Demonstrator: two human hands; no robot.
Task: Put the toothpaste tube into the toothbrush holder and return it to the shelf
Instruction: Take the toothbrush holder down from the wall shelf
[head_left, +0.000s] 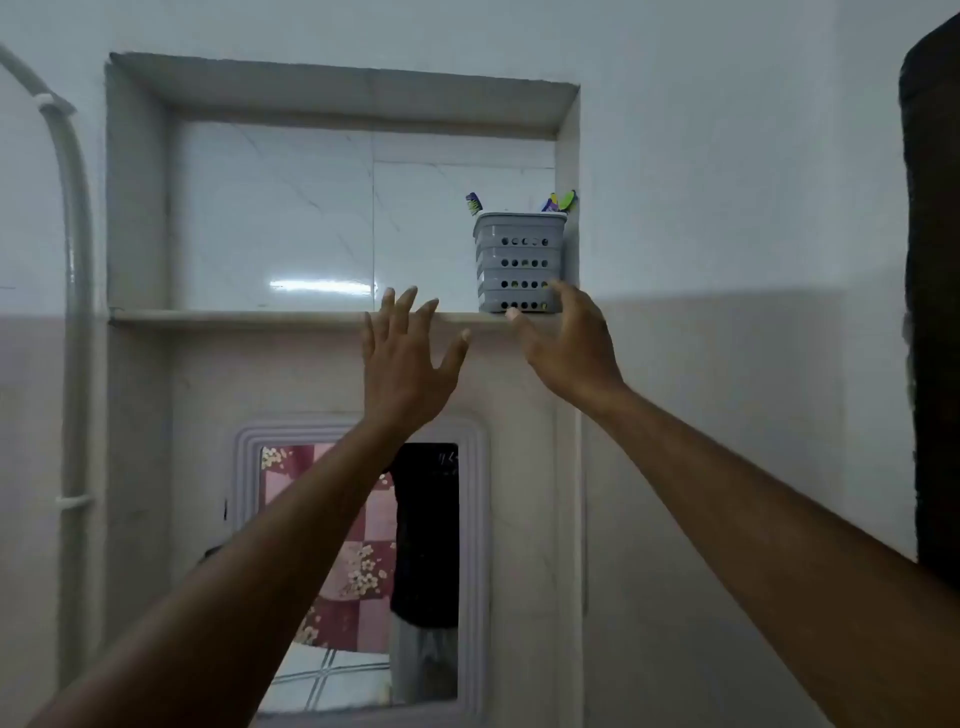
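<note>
Head view: holder (520, 262) sits on shelf (234, 315), far right, snug by wall so it stays put. Brushes poke out; tube not seen. Left hand (402, 358), right hand (569, 343) both spread wide, empty.

- No words, brand names or numbers can be read anywhere from where I stand.
- The grey toothbrush holder (519, 262) on the shelf (234, 315) carries only rows of round holes, no label.
- The coloured tops (474, 203) sticking out of it are too small and blurred to show any print.
- The mirror (358, 571) below has faint pale scribbles on the dark cloth reflected in it, illegible.
</note>
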